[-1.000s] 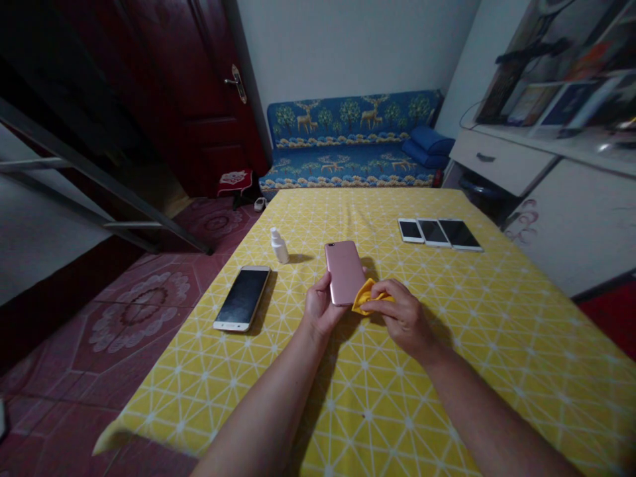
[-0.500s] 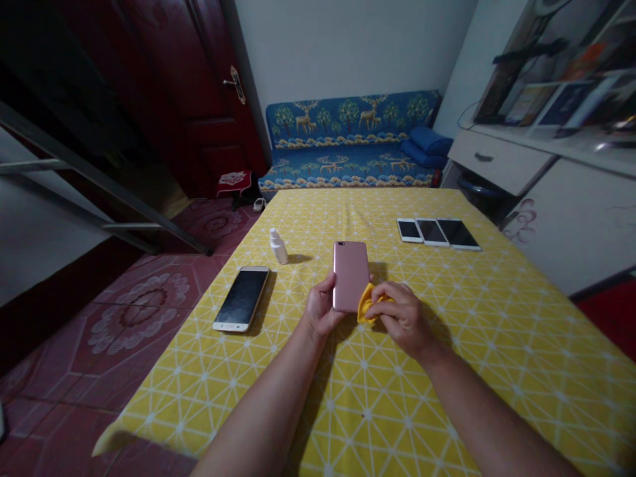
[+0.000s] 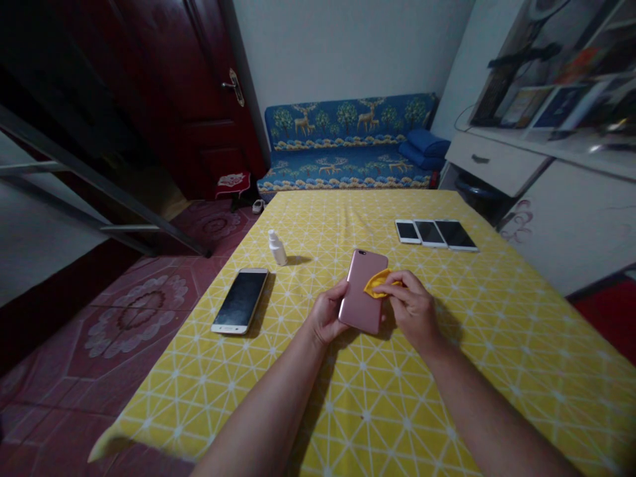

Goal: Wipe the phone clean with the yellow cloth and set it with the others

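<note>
My left hand [image 3: 325,318] grips a rose-gold phone [image 3: 362,295] by its left edge, back side up, tilted above the yellow tablecloth [image 3: 397,397]. My right hand [image 3: 413,310] pinches a small yellow cloth [image 3: 378,281] and presses it on the phone's right side. Both hands are closed, close together near the middle of the table.
A phone with a dark screen [image 3: 240,300] lies at the left, a small white bottle [image 3: 277,247] stands behind it. Three phones [image 3: 435,233] lie in a row at the far right. Beyond the table are a blue sofa [image 3: 348,142], a dark red door [image 3: 199,99] and a white cabinet [image 3: 546,192].
The phone has tilted its top to the right and dropped lower in my left hand. My right hand moved the cloth from the phone's lower edge up onto its back.
</note>
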`<state>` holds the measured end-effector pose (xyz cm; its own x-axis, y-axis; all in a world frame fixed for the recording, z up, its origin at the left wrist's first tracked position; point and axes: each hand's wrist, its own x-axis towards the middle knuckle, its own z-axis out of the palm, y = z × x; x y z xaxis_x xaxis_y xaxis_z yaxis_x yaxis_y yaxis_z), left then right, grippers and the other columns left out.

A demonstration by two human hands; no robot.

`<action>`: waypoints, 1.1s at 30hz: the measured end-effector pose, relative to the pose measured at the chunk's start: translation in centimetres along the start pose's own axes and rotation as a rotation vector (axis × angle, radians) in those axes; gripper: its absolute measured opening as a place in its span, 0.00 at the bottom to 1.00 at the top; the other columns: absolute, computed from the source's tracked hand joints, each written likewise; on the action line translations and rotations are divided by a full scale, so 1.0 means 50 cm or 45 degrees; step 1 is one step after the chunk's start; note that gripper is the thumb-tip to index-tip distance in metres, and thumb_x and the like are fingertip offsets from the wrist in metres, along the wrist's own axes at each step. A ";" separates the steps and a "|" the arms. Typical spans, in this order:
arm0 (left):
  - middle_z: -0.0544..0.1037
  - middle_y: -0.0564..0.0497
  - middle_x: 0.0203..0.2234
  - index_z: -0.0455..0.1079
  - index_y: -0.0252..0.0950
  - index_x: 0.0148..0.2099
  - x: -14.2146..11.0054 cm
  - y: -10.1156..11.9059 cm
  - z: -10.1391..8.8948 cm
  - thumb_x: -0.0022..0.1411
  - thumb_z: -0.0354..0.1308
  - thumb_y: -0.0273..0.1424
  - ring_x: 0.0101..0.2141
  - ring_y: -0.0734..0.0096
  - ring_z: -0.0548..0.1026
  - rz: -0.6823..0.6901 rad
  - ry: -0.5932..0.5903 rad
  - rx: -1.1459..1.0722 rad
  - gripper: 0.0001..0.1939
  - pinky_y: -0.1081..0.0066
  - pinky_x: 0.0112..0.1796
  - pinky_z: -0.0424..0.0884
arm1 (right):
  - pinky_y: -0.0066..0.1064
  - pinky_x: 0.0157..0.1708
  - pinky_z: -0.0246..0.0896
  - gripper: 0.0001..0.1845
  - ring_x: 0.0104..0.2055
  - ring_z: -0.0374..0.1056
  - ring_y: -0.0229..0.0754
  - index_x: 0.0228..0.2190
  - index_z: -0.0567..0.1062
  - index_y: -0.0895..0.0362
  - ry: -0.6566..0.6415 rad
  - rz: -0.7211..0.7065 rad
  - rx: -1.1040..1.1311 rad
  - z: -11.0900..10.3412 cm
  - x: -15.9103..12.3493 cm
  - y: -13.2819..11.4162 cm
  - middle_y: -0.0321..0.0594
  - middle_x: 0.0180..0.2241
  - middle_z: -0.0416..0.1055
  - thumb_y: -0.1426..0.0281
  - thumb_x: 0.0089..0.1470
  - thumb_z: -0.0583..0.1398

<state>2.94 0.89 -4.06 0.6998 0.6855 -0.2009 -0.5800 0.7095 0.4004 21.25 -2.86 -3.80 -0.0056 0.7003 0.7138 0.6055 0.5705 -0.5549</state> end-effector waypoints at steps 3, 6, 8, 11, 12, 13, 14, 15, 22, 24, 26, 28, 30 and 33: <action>0.80 0.36 0.44 0.60 0.29 0.63 -0.002 -0.003 0.003 0.66 0.54 0.31 0.39 0.55 0.81 -0.026 -0.059 0.027 0.26 0.54 0.46 0.74 | 0.40 0.43 0.65 0.20 0.44 0.66 0.44 0.38 0.81 0.49 0.029 -0.011 -0.081 -0.004 0.002 0.007 0.41 0.38 0.67 0.80 0.59 0.53; 0.79 0.34 0.45 0.62 0.28 0.62 -0.005 -0.007 0.009 0.66 0.53 0.32 0.41 0.51 0.80 -0.068 -0.127 0.067 0.25 0.54 0.43 0.75 | 0.42 0.44 0.65 0.22 0.44 0.66 0.45 0.40 0.81 0.48 0.082 -0.029 -0.162 -0.008 0.005 0.013 0.41 0.39 0.67 0.80 0.59 0.52; 0.79 0.35 0.45 0.63 0.29 0.62 -0.008 -0.009 0.013 0.66 0.53 0.32 0.42 0.52 0.80 -0.083 -0.145 0.089 0.24 0.56 0.42 0.76 | 0.43 0.44 0.65 0.22 0.44 0.66 0.45 0.41 0.81 0.48 0.119 -0.041 -0.209 -0.011 0.008 0.016 0.42 0.39 0.67 0.80 0.60 0.52; 0.80 0.37 0.46 0.63 0.31 0.62 -0.011 -0.009 0.017 0.65 0.53 0.28 0.38 0.59 0.81 -0.053 -0.126 0.126 0.24 0.65 0.39 0.77 | 0.42 0.44 0.66 0.21 0.44 0.66 0.45 0.43 0.81 0.49 0.160 -0.030 -0.269 -0.015 0.011 0.017 0.43 0.39 0.66 0.79 0.61 0.52; 0.80 0.38 0.45 0.63 0.30 0.62 -0.011 -0.008 0.017 0.64 0.54 0.26 0.37 0.61 0.81 -0.041 -0.118 0.148 0.24 0.68 0.38 0.77 | 0.42 0.44 0.66 0.21 0.44 0.66 0.45 0.44 0.81 0.50 0.169 -0.024 -0.285 -0.016 0.011 0.017 0.43 0.39 0.66 0.78 0.61 0.52; 0.80 0.38 0.45 0.64 0.30 0.62 -0.011 -0.007 0.017 0.63 0.55 0.26 0.36 0.63 0.81 -0.032 -0.114 0.173 0.25 0.69 0.37 0.77 | 0.42 0.44 0.66 0.21 0.44 0.67 0.45 0.45 0.80 0.50 0.179 -0.020 -0.297 -0.018 0.012 0.017 0.43 0.39 0.67 0.78 0.61 0.52; 0.80 0.38 0.45 0.64 0.29 0.62 -0.010 -0.007 0.017 0.62 0.55 0.25 0.35 0.63 0.81 -0.028 -0.115 0.196 0.25 0.70 0.36 0.77 | 0.41 0.44 0.66 0.21 0.44 0.67 0.45 0.45 0.80 0.51 0.187 -0.021 -0.308 -0.018 0.012 0.017 0.43 0.40 0.67 0.78 0.61 0.52; 0.80 0.38 0.44 0.64 0.29 0.62 -0.010 -0.006 0.017 0.62 0.56 0.25 0.34 0.63 0.81 -0.027 -0.123 0.213 0.25 0.70 0.36 0.78 | 0.41 0.43 0.66 0.21 0.44 0.67 0.46 0.46 0.80 0.51 0.194 -0.026 -0.317 -0.019 0.012 0.016 0.44 0.40 0.67 0.78 0.61 0.52; 0.81 0.40 0.41 0.67 0.30 0.59 -0.008 -0.006 0.018 0.61 0.56 0.24 0.32 0.66 0.81 -0.035 -0.101 0.185 0.23 0.72 0.34 0.77 | 0.43 0.44 0.66 0.20 0.44 0.66 0.46 0.47 0.79 0.50 0.127 -0.073 -0.329 -0.010 0.009 0.003 0.44 0.40 0.68 0.78 0.61 0.53; 0.81 0.41 0.39 0.68 0.30 0.58 -0.007 -0.006 0.018 0.62 0.55 0.24 0.30 0.67 0.80 -0.030 -0.071 0.165 0.22 0.72 0.33 0.77 | 0.43 0.44 0.65 0.21 0.44 0.66 0.46 0.47 0.79 0.49 0.078 -0.099 -0.280 -0.004 0.007 -0.005 0.43 0.39 0.68 0.79 0.61 0.53; 0.81 0.43 0.36 0.69 0.29 0.57 -0.005 -0.005 0.018 0.63 0.54 0.24 0.30 0.67 0.80 -0.012 -0.029 0.136 0.19 0.72 0.33 0.77 | 0.43 0.43 0.65 0.21 0.44 0.66 0.45 0.46 0.80 0.49 0.018 -0.123 -0.238 0.003 0.004 -0.016 0.42 0.39 0.69 0.79 0.61 0.53; 0.81 0.44 0.33 0.71 0.28 0.53 -0.003 -0.003 0.020 0.64 0.53 0.24 0.28 0.68 0.80 0.008 0.017 0.098 0.16 0.73 0.33 0.76 | 0.43 0.43 0.64 0.21 0.43 0.66 0.45 0.44 0.80 0.48 -0.040 -0.152 -0.223 0.010 0.003 -0.027 0.42 0.38 0.70 0.80 0.60 0.53; 0.81 0.44 0.32 0.72 0.27 0.50 -0.001 0.000 0.022 0.66 0.51 0.24 0.28 0.69 0.80 0.035 0.053 0.043 0.14 0.73 0.34 0.76 | 0.43 0.42 0.63 0.21 0.43 0.66 0.45 0.43 0.80 0.48 -0.086 -0.185 -0.213 0.016 0.001 -0.035 0.42 0.38 0.70 0.80 0.60 0.54; 0.81 0.40 0.36 0.71 0.25 0.51 0.000 0.005 0.022 0.68 0.48 0.26 0.31 0.67 0.80 0.030 0.078 -0.034 0.15 0.70 0.38 0.76 | 0.41 0.40 0.61 0.20 0.41 0.66 0.44 0.41 0.81 0.49 -0.145 -0.223 -0.177 0.021 0.000 -0.045 0.41 0.37 0.71 0.81 0.59 0.55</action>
<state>3.28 0.89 -2.97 0.6598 0.7099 -0.2464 -0.6074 0.6969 0.3814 19.07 -3.68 -3.01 -0.2049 0.6443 0.7368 0.6913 0.6282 -0.3571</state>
